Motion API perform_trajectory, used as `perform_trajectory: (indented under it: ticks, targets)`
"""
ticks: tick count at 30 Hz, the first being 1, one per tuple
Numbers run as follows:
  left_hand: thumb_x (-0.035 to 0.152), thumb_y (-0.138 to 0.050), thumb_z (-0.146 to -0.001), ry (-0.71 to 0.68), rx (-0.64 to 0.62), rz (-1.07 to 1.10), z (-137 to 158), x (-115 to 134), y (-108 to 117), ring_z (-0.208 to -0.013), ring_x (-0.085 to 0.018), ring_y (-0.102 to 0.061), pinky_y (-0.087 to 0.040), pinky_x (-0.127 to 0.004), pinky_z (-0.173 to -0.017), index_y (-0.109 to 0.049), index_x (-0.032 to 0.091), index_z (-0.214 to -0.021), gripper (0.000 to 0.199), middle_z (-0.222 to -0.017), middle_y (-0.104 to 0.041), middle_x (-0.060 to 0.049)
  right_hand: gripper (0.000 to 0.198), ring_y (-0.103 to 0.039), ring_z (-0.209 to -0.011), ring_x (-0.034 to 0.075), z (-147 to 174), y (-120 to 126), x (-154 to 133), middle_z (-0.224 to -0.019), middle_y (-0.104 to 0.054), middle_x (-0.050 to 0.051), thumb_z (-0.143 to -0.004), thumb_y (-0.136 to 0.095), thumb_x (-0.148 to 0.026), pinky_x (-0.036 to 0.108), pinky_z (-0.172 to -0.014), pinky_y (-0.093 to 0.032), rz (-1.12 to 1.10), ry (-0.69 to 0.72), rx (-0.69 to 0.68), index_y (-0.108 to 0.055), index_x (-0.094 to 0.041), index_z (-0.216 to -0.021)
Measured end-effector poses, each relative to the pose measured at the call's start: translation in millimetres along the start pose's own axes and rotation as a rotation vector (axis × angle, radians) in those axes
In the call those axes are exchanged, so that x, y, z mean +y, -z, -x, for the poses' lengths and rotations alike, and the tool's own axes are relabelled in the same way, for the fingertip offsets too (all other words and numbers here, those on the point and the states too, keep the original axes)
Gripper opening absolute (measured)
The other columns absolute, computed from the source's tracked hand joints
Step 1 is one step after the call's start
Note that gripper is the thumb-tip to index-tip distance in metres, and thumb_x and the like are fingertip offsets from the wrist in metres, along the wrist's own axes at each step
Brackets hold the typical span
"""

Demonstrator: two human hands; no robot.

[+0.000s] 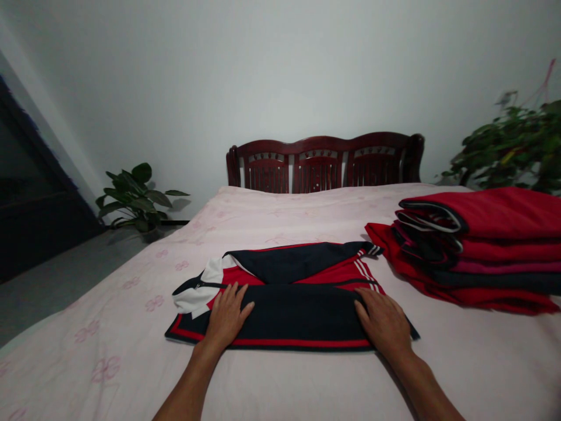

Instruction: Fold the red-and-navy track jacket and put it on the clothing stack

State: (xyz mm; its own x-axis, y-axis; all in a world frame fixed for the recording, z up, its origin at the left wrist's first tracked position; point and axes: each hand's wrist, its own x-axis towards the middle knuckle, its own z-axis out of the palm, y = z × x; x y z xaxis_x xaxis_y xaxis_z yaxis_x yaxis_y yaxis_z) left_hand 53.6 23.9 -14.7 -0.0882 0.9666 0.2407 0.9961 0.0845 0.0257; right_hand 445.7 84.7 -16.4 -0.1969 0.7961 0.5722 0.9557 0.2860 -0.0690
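Observation:
A red, navy and white zip jacket [302, 316] lies on the bed with its collar toward the left. Its navy sleeves are folded in over the red front, and white stripes show at the right end. My left hand [228, 316] rests flat on the near sleeve close to the white collar part, fingers stretched out. Near the striped hem, my right hand [383, 320] presses flat on the same jacket, its fingers extended. Neither hand grips the cloth. Part of the jacket's near layer is hidden under both hands.
A stack of folded red, magenta and dark clothes [504, 251] stands on the right of the bed [280, 386], close to the jacket. Behind rises a dark wooden headboard [318, 161]. Leafy plants stand at the left [138, 199] and right [517, 149].

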Motion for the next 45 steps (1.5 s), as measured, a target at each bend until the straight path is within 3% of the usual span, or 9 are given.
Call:
perform_trajectory:
  ticks: [45]
  targets:
    - [0.049,-0.043,-0.097,0.011,-0.020,0.006,-0.5,0.3,0.6,-0.143,-0.027,-0.037,-0.029,-0.046,-0.116,-0.045,0.023,-0.146,0.056,-0.153,-0.044,-0.012,0.032,-0.064,-0.103,0.024,-0.5,1.2,-1.1,-0.113,-0.072,0.007,-0.094,-0.043,-0.031,0.041,-0.096,-0.042,-0.008,0.003,0.006,-0.065,-0.019,-0.113]
